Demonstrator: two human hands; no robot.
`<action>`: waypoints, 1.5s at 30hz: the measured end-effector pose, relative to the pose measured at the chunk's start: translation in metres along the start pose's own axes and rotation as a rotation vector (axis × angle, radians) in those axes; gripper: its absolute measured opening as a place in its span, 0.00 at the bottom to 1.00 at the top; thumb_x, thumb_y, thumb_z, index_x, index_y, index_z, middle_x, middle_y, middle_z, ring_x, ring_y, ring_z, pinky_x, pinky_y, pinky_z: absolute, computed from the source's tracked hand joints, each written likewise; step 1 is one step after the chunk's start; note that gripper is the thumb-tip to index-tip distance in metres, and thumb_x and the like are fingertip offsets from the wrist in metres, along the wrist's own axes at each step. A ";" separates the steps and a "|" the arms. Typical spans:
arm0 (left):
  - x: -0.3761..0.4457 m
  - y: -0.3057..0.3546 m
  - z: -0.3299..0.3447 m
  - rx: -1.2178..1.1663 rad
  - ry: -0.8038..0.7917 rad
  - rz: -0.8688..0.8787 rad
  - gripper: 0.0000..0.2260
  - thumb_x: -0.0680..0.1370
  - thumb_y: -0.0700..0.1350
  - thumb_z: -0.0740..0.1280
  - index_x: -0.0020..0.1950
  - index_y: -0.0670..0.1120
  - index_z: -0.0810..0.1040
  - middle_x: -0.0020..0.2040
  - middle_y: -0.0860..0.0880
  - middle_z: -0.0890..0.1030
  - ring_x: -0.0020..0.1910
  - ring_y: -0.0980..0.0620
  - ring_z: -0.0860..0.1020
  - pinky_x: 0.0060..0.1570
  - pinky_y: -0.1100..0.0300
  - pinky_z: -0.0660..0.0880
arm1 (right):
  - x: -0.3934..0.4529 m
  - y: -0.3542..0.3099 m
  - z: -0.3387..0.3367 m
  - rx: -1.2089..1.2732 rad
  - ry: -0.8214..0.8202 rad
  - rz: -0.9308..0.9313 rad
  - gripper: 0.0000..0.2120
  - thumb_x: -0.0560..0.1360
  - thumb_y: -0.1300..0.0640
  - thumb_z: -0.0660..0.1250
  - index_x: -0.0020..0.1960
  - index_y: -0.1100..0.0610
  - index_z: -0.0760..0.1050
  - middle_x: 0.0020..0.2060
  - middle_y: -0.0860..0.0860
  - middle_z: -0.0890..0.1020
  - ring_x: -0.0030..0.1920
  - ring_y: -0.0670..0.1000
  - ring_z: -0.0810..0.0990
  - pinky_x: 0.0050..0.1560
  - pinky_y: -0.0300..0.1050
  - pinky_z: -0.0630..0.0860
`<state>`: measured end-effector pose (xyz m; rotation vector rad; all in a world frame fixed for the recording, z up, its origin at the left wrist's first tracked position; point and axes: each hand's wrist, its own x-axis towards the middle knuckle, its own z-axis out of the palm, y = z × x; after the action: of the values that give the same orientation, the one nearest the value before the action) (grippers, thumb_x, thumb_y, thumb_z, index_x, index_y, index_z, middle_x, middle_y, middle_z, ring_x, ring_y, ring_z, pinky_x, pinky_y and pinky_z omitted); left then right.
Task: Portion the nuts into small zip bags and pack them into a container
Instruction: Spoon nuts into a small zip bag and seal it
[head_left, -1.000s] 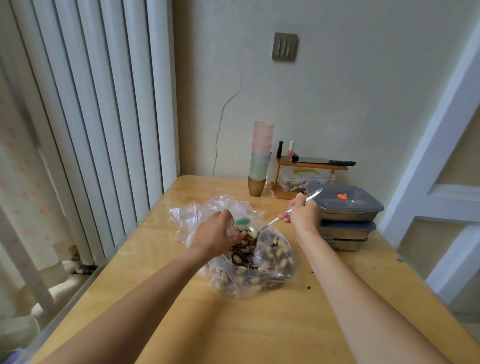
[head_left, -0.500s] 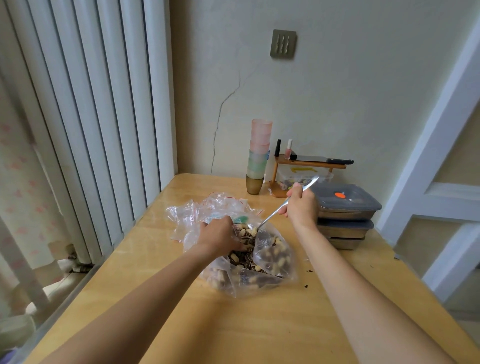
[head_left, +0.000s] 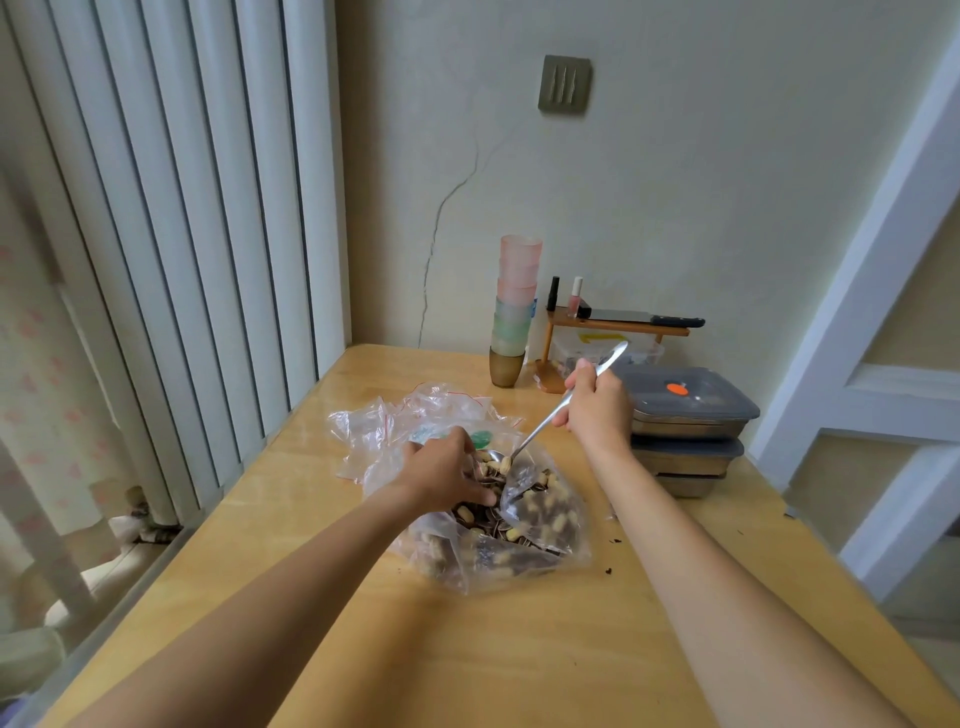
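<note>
Right hand (head_left: 597, 410) fisted round spoon (head_left: 545, 423) handle, bowl dipped among nuts (head_left: 524, 512), left hand (head_left: 441, 475) gripping bag (head_left: 478, 561) mouth, mid-table (head_left: 519, 665)

Head view only: I look forward and down from above my own forearms

My one wide-angle camera faces the far corner of the wooden table (head_left: 322, 613), which fills the lower half of the frame; both forearms enter from the bottom edge and run up toward the centre, where the left hand (head_left: 441, 475) and right hand (head_left: 597, 410) sit near mid-frame. The wall (head_left: 675, 208) takes the upper right, vertical white slats (head_left: 171, 208) the upper left, bent by the lens. The near table edge lies out of frame below; the stacked containers (head_left: 691, 415) at centre right sit farther off. No second view shares the scene
</note>
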<state>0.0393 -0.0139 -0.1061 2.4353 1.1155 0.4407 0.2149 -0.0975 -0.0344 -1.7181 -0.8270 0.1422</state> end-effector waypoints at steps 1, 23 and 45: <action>0.000 -0.001 0.000 0.007 0.000 0.001 0.32 0.68 0.61 0.79 0.61 0.47 0.69 0.49 0.56 0.79 0.55 0.50 0.77 0.55 0.54 0.57 | -0.001 0.000 0.000 0.002 0.001 -0.003 0.19 0.87 0.48 0.53 0.43 0.52 0.75 0.24 0.53 0.81 0.32 0.50 0.81 0.50 0.51 0.82; 0.016 -0.012 0.009 -0.218 0.031 -0.053 0.35 0.60 0.75 0.74 0.48 0.47 0.75 0.40 0.51 0.78 0.41 0.52 0.75 0.46 0.52 0.67 | 0.001 -0.069 0.024 -0.316 -0.050 -0.592 0.19 0.87 0.55 0.56 0.38 0.57 0.66 0.34 0.55 0.73 0.35 0.56 0.71 0.34 0.48 0.60; 0.009 -0.015 0.009 -0.326 0.086 -0.055 0.30 0.66 0.69 0.75 0.51 0.46 0.74 0.39 0.55 0.74 0.41 0.53 0.73 0.47 0.52 0.65 | 0.007 -0.083 0.030 -0.400 0.034 -0.665 0.18 0.87 0.53 0.55 0.41 0.59 0.70 0.37 0.57 0.77 0.37 0.58 0.74 0.43 0.48 0.63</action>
<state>0.0398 -0.0003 -0.1205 2.1149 1.0495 0.6600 0.1680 -0.0624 0.0318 -1.7029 -1.4250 -0.5320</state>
